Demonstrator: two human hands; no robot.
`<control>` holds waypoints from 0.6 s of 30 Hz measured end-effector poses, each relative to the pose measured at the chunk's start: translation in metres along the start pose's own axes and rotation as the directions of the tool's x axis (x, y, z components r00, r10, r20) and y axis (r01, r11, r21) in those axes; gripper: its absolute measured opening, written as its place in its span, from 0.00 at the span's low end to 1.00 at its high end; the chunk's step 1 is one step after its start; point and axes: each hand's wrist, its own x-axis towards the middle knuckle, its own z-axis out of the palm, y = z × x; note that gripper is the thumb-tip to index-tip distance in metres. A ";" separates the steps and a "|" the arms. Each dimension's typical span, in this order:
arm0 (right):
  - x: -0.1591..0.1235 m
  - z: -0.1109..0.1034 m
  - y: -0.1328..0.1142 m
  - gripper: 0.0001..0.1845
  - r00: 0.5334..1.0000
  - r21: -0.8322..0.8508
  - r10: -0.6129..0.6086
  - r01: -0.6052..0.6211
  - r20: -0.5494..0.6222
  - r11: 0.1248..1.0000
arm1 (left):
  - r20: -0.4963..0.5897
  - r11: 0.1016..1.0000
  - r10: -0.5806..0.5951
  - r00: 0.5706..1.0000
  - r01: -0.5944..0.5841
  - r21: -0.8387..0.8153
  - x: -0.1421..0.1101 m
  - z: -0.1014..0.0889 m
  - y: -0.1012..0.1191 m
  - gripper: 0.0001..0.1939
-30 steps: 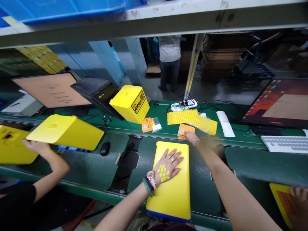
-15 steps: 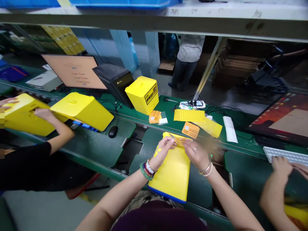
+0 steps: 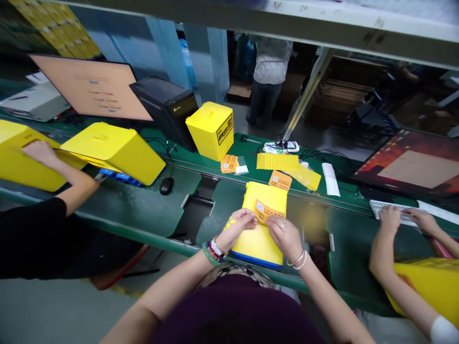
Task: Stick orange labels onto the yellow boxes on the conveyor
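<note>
A yellow box (image 3: 261, 246) with a blue rim at its near end lies in front of me on the green workbench. Over its upper face I hold an orange printed card (image 3: 268, 210) with a small white square code on it. My left hand (image 3: 239, 225) pinches around its lower left corner; several small yellow dots are stuck to the back of that hand. The fingers of my right hand (image 3: 286, 235) are closed on the card's lower right edge. Just beyond the box lies another orange card (image 3: 280, 179).
Yellow dotted sheets (image 3: 278, 161) and more orange cards (image 3: 228, 164) lie behind the box, near a labelled yellow bin (image 3: 211, 131). To the left are a mouse (image 3: 166, 186) and a co-worker's hand (image 3: 40, 153) at a yellow box. Another co-worker's hands (image 3: 390, 217) rest at a keyboard on the right.
Both hands have drawn the orange card from the box's far end toward me. Its printed face now shows more fully. The view has shifted, and the right co-worker's yellow box shows more.
</note>
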 end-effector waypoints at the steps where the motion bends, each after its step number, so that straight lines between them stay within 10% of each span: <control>1: 0.001 0.000 -0.007 0.13 0.998 0.072 0.062 -0.063 0.008 0.995 | 0.019 1.000 0.003 1.000 -0.003 -0.002 -0.002 -0.002 -0.002 0.16; 10: 0.022 -0.006 -0.061 0.10 0.869 0.420 0.483 -0.480 0.108 0.770 | 0.214 0.911 0.220 0.952 -0.279 0.304 -0.021 -0.008 -0.004 0.15; 18: 0.028 -0.006 -0.052 0.17 0.698 0.723 0.674 -0.592 0.241 0.355 | 0.179 0.921 0.231 0.956 -0.274 0.277 -0.014 -0.052 0.000 0.11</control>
